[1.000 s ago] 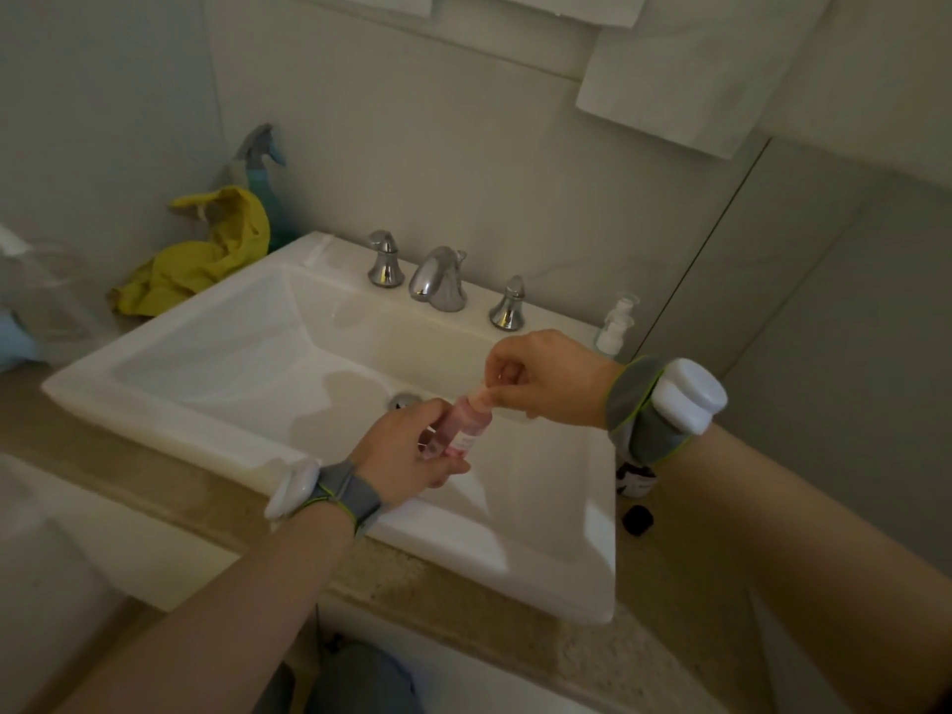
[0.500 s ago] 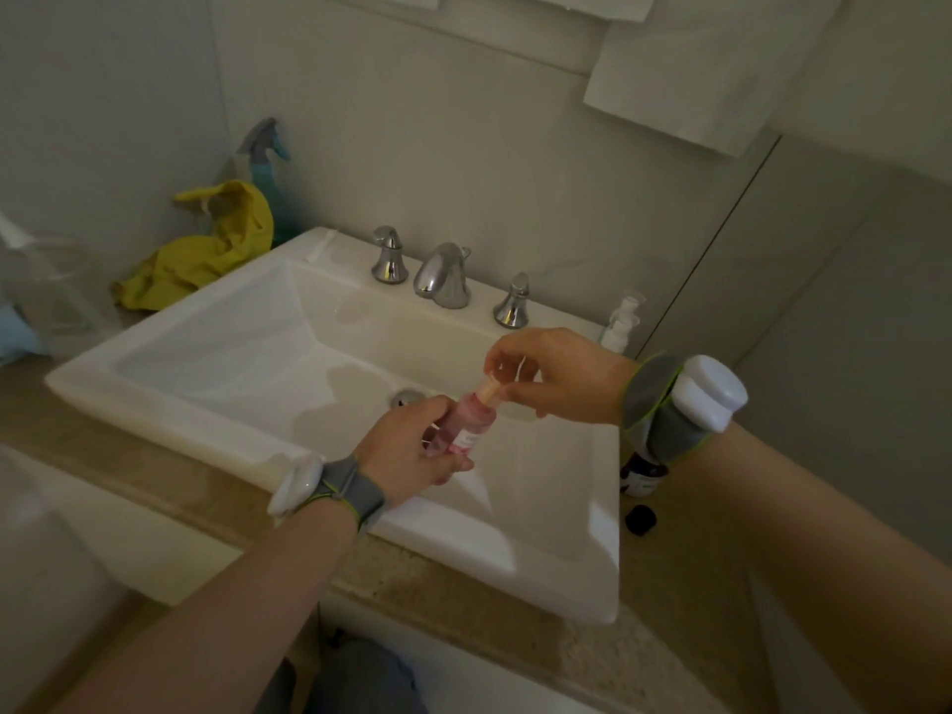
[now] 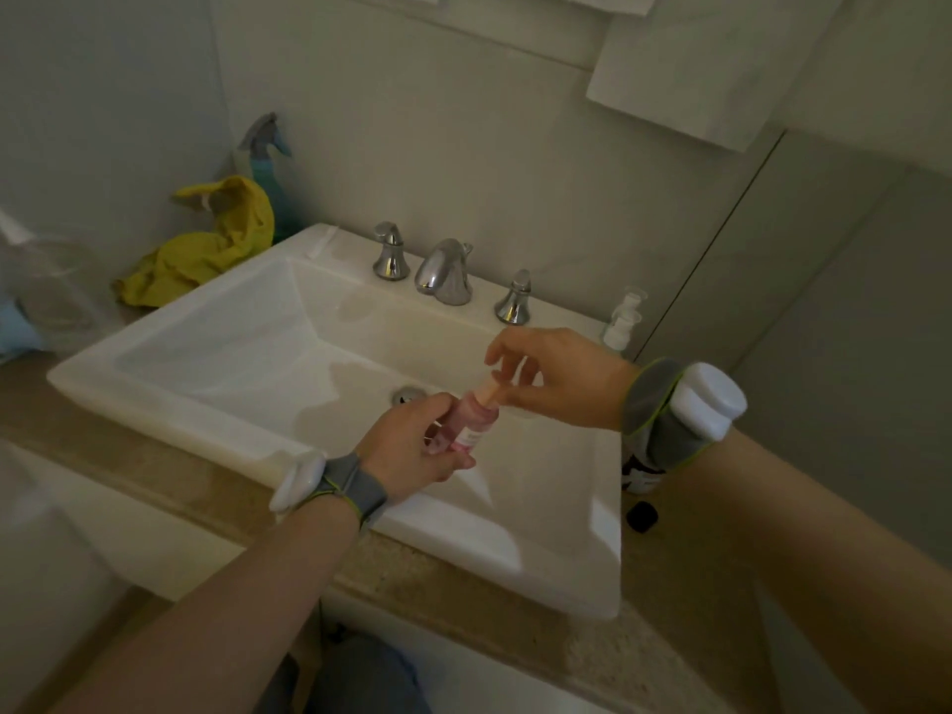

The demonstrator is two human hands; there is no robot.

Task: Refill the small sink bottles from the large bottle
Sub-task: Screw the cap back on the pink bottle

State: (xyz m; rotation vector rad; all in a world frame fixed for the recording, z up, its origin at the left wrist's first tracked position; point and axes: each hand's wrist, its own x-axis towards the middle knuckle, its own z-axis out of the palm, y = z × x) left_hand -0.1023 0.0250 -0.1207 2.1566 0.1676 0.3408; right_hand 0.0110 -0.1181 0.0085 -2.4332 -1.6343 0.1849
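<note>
Over the white sink [image 3: 216,420], my left hand [image 3: 407,450] grips a small pink bottle [image 3: 471,422], tilted with its neck up and to the right. My right hand [image 3: 556,376] pinches the bottle's pale peach cap [image 3: 488,391] with thumb and fingertips. A small white pump bottle [image 3: 623,319] stands at the sink's back right corner. A dark bottle with a white label [image 3: 639,474] stands on the counter to the right of the sink, mostly hidden behind my right wrist band. A small black cap [image 3: 641,516] lies beside it.
A chrome faucet [image 3: 445,270] with two handles stands at the back of the sink. A yellow cloth [image 3: 201,249] and a teal spray bottle [image 3: 270,167] sit at the back left. A clear plastic bag [image 3: 46,291] lies at far left on the beige counter [image 3: 463,584].
My right hand's fingers have shifted on the cap, with the index finger now lifted. The pink bottle has stayed in my left hand at about the same place.
</note>
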